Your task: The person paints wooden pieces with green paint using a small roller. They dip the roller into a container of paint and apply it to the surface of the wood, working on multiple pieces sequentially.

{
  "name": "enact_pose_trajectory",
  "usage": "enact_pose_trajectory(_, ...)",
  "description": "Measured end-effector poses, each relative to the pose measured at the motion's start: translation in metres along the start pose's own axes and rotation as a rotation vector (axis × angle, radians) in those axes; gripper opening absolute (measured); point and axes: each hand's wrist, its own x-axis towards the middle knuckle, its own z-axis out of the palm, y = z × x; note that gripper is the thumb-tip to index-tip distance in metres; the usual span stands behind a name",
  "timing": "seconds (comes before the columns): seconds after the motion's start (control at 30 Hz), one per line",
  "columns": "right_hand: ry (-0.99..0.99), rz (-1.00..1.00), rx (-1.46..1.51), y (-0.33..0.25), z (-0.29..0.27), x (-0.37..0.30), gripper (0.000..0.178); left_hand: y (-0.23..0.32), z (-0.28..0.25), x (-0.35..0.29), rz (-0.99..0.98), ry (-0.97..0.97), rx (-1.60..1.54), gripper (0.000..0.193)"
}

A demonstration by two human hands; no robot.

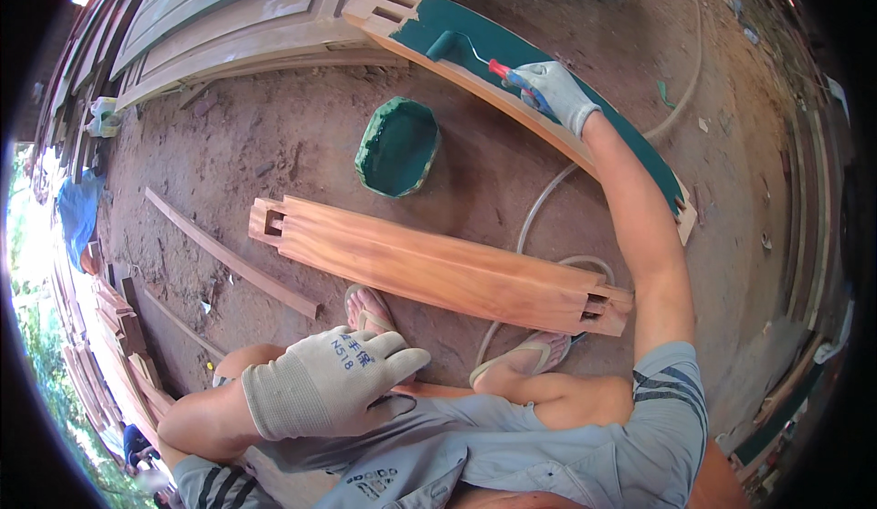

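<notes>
Right grip [555, 91]: gloved, fingers closed around the red-and-blue handle of the paint roller [448, 46], whose sleeve lies to the grip's left on wet-looking green.
Left grip [338, 376]: gloved, fingers loosely spread, nothing visibly held; above the lap, contact with it unclear.
Green board [521, 43]: directly beneath and beyond the right grip, running to both sides of it.
Coating done: the upper face looks mostly covered, judging by its even green.
Coating left: the slotted end at the far left of the right grip and the near edge show bare wood; whether either needs colour, I cannot tell.
Plain board [438, 262]: between the two grips, no green visible, so seemingly untouched.
Tub [364, 157]: left of the right grip, green inside.
</notes>
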Motion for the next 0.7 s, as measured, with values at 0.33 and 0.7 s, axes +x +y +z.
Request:
enact_pose_trajectory(0.33,0.017,0.030,0.021,0.036,-0.028,-0.032,0.033,0.013,0.001,0.009,-0.048,-0.027,0.021,0.058)
enact_pose_trajectory(0.7,0.063,0.084,0.084,0.070,-0.068,-0.088,0.030,0.018,0.001,0.013,-0.114,-0.030,0.047,0.055)
